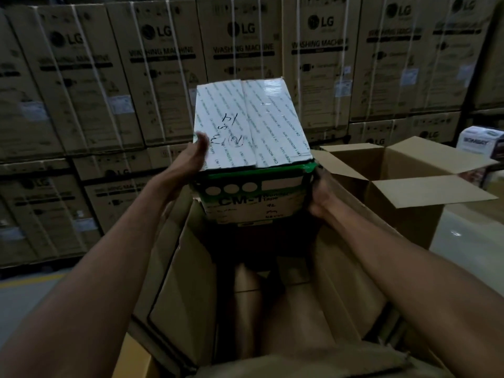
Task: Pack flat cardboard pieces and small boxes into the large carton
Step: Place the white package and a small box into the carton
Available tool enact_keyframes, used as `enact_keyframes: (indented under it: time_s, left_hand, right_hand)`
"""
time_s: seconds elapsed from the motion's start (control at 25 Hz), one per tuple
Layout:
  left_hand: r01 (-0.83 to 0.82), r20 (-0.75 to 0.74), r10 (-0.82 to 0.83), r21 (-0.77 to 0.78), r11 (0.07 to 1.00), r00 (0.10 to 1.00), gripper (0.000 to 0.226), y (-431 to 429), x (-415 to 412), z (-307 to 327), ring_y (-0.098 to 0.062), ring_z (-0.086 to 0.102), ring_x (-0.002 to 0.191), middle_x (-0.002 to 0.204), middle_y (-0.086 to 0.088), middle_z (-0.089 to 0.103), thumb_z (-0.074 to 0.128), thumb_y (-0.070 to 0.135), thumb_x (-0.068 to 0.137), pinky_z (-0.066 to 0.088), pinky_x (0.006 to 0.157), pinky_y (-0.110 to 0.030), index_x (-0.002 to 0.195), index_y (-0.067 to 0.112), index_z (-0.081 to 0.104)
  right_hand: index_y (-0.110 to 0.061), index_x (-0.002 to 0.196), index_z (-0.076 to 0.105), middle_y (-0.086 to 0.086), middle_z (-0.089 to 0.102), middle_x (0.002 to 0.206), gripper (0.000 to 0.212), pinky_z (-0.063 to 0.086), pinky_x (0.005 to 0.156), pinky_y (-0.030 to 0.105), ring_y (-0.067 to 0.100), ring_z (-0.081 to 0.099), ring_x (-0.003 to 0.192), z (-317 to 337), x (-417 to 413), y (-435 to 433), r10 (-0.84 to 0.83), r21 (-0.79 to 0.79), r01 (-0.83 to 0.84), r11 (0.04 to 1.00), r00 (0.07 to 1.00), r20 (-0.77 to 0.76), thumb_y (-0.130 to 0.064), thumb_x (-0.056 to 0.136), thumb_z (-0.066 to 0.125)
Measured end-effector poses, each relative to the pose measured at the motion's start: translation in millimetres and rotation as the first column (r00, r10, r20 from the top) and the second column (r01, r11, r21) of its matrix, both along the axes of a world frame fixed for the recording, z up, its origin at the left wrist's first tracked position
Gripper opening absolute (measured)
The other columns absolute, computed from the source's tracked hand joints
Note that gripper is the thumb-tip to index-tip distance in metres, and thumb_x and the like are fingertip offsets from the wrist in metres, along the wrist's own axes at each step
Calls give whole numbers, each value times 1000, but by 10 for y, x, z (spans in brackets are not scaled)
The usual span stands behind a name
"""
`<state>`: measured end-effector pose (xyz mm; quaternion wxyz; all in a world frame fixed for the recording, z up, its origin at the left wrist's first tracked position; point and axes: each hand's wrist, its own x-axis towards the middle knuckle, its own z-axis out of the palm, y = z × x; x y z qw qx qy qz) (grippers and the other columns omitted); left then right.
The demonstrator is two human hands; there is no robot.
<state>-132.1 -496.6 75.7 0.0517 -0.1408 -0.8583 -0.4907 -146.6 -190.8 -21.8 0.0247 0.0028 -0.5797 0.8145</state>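
At 6 o'clock, nearest you, the large carton (174, 282) stands open, and flat cardboard pieces (341, 271) already lean against its inner walls; the floor of the carton is too dark to tell what else lies there. Above its far rim, at frame centre, you hold the small box (251, 126), white on top with a green-printed face, tilted toward you and clear of the carton's interior. Your left hand (188, 165) grasps it at 9 o'clock of the box, thumb hooked over the top edge and palm on the side wall. Your right hand (321, 192) clasps the lower corner at 4 o'clock, its fingers mostly hidden in shadow. Judged from this, the flat pieces are at least partly packed and this box is not yet lowered in. At 3 o'clock a second open carton (381, 170) waits beyond. From 9 to 2 o'clock, strapped washing-machine cartons (163, 77) form the back wall.
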Motion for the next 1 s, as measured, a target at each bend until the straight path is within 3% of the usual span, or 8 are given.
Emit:
enact_keyframes:
  time_s: [0.12,0.2,0.28,0.56,0.72,0.84,1.0]
  left_hand:
    - [-51,10,50,113,992,999,127,-152,17,-166,-23,40,144,164,2,30,78,77,63,39,114,-54,158,43,0]
    - [-59,-80,73,175,983,994,115,-177,73,-240,-15,59,128,147,5,54,91,56,65,50,106,-47,155,37,22]
    - [-46,-116,71,200,979,991,95,-136,225,-171,-11,66,115,132,10,64,92,50,65,55,99,-41,144,32,42]
    - [-52,-46,58,113,992,997,73,-13,1222,183,-15,72,92,110,7,68,83,51,75,59,63,-26,132,21,49]
    - [-27,-3,28,111,993,1000,41,-58,1664,175,-6,72,71,93,9,68,77,46,84,54,48,-19,115,28,58]
    - [-45,68,38,96,994,997,43,-45,1832,37,-12,70,83,97,6,66,76,48,85,55,54,-24,117,28,57]
    - [-44,201,33,54,998,979,72,-41,1840,-431,-21,70,96,115,-1,69,79,67,72,61,69,-36,127,25,56]
  right_hand:
    - [-30,129,71,9,69,133,62,40,114,56,32,59,129,-84,63,-11,46,20,-45,999,999,-26,-71,94,40]
    - [-30,131,70,9,68,134,65,35,117,59,33,56,132,-73,153,-3,48,41,-47,998,999,-18,-73,90,43]
    - [-32,128,71,10,68,133,62,37,115,59,35,57,130,2,333,23,63,96,-58,994,997,-42,-72,93,38]
    - [-38,94,83,4,78,108,64,48,100,44,27,67,109,304,1422,-16,-46,46,51,998,994,-103,-57,104,23]
    - [-36,104,80,7,77,113,65,52,90,41,30,67,109,279,1865,8,-73,65,81,995,991,-110,-60,104,19]
    - [-30,128,68,13,72,124,60,51,100,53,35,64,119,135,2036,19,-58,97,68,993,993,-98,-61,104,23]
    - [-26,131,67,18,71,125,62,47,105,61,38,63,121,-186,2082,83,-7,176,-1,984,999,46,-62,103,26]
